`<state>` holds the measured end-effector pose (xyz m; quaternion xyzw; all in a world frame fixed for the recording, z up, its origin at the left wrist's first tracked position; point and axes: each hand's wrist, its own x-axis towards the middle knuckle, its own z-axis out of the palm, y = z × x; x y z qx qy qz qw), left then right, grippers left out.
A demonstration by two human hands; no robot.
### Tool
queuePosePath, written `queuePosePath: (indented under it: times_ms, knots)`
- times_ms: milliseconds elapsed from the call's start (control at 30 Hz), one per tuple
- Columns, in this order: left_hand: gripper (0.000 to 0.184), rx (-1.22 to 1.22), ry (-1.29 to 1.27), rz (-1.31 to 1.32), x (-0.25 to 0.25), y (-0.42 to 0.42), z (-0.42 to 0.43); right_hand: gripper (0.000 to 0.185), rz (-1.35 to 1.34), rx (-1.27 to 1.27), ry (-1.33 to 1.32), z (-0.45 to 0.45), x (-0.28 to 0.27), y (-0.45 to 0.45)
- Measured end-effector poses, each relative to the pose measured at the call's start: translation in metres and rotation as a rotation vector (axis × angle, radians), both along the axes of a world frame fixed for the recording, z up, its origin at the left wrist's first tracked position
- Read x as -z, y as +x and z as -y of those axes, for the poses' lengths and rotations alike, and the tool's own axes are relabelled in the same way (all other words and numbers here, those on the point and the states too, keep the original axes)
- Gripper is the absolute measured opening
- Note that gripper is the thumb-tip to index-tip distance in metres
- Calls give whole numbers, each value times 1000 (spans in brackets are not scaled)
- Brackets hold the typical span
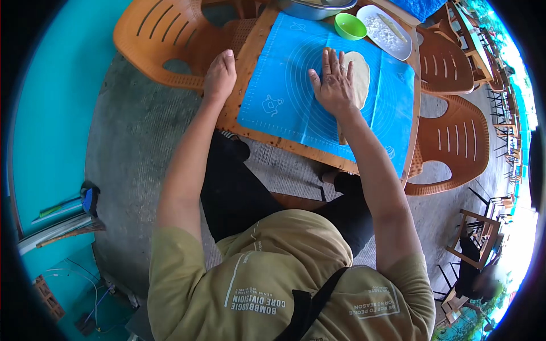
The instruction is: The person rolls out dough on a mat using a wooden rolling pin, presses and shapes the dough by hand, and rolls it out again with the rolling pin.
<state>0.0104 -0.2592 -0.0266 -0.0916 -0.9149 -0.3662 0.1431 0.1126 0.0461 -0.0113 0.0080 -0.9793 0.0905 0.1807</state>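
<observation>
A pale, flattened sheet of dough (359,74) lies on a blue printed mat (278,85). My right hand (334,85) is palm down with its fingers spread, beside and partly over the dough's left side. Under that hand and wrist runs a wooden rolling pin (342,135), mostly covered, its near end showing below the wrist. My left hand (220,77) is closed at the table's left edge, its curled fingers partly hidden and nothing visible in them.
Behind the dough, a green bowl (350,26) stands beside a white plate (392,42) of white powder with a pale strip on it. A metal basin (313,8) sits at the far edge. Orange chairs (165,45) flank the wooden table (230,113).
</observation>
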Motion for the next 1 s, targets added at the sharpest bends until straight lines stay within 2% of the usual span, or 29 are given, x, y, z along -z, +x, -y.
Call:
queuePosePath:
  times_ms: [167,333,533,600,700,1000]
  knots:
    - [61,31,11,-24,-7,4,-1,85,2,-43,-11,10,2,-3]
    - [60,25,19,-88,-1,0,-2,82,148,46,-132,0,-21,1]
    - [60,13,55,-106,2,1,-2,76,64,31,12,-21,-3,-2]
    - [62,27,51,-33,3,-1,0,75,69,29,-82,-15,-2,0]
    - [68,47,40,-5,6,-2,1,77,43,41,-71,3,-1,0]
    - [70,31,34,9,-1,0,-2,75,-85,-27,-91,54,-14,5]
